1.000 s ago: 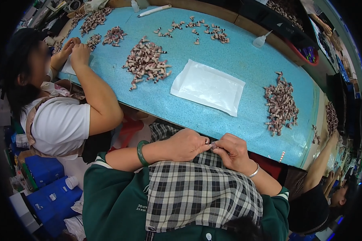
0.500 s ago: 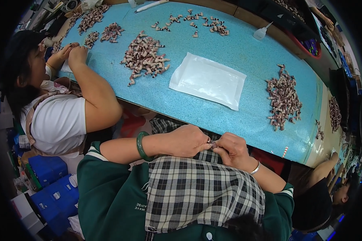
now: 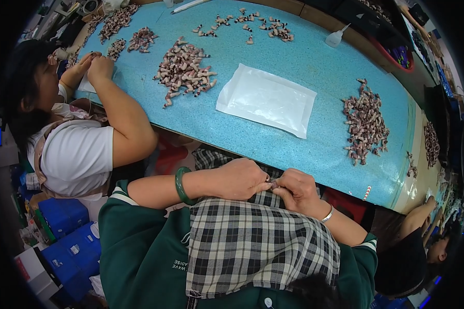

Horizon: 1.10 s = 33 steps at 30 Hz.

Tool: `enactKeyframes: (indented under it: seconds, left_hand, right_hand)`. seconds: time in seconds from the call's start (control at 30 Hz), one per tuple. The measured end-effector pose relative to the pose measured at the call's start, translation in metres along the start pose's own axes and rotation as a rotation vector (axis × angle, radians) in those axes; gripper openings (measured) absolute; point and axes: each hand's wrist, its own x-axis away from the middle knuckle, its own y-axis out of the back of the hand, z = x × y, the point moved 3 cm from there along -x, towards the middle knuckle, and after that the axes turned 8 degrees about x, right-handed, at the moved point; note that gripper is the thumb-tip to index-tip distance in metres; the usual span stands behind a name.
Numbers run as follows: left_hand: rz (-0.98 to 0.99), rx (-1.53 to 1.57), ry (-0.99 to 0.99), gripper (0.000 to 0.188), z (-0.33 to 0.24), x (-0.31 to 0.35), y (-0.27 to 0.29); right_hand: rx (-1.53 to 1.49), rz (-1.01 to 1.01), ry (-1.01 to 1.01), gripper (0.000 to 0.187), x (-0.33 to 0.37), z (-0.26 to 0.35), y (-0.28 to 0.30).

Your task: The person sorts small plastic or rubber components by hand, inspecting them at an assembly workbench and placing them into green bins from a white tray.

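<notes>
Close in front of my body, just off the table's near edge, both my hands meet fingertip to fingertip. My left hand [image 3: 244, 179] is closed in a pinch, and my right hand [image 3: 298, 188] pinches opposite it. Between their fingertips shows a small dark maroon piece [image 3: 274, 184], mostly covered by the fingers. On the blue table [image 3: 201, 126] beyond lies a flat white packet [image 3: 267, 100]. A heap of small bent cream-and-maroon pieces [image 3: 185, 69] sits to its left, and a darker heap of similar pieces [image 3: 365, 123] to its right.
More small pieces [image 3: 281, 31] are scattered at the far side. A white squeeze bottle [image 3: 336, 37] stands near the back edge, and a short red-and-white striped stick [image 3: 367, 192] near the front edge. A co-worker [image 3: 77, 149] sits at left, another person [image 3: 407, 247] at right. Blue boxes [image 3: 69, 257] stand lower left.
The view has shifted very slightly. My hands stay pinched together on the small piece with barely any movement.
</notes>
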Motion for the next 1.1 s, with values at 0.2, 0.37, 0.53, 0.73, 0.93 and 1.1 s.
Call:
enactKeyframes:
  seconds: [0.2,0.37,0.53,0.73,0.93,1.1]
  left_hand:
    - [0.026,-0.017,0.026,0.034,0.001,0.000,0.000]
    - [0.027,-0.024,0.017,0.035,0.000,0.000,0.000]
    - [-0.007,-0.015,-0.015,0.035,0.000,-0.002,-0.002]
    - [-0.127,0.015,-0.060,0.031,0.002,-0.003,-0.001]
    - [-0.330,0.168,-0.082,0.029,0.005,0.004,0.032]
    - [-0.847,0.805,0.119,0.035,0.054,0.038,0.077]
  right_hand:
    - [-0.006,0.009,-0.003,0.013,0.000,0.000,-0.001]
    - [-0.003,0.007,0.007,0.012,0.002,-0.003,-0.002]
    - [-0.006,-0.005,-0.021,0.012,0.003,-0.001,0.001]
    - [0.028,-0.026,0.006,0.014,-0.002,-0.003,0.009]
    - [0.104,-0.213,-0.177,0.031,-0.008,-0.007,0.054]
    - [0.649,-0.488,-0.282,0.016,0.025,-0.057,0.109]
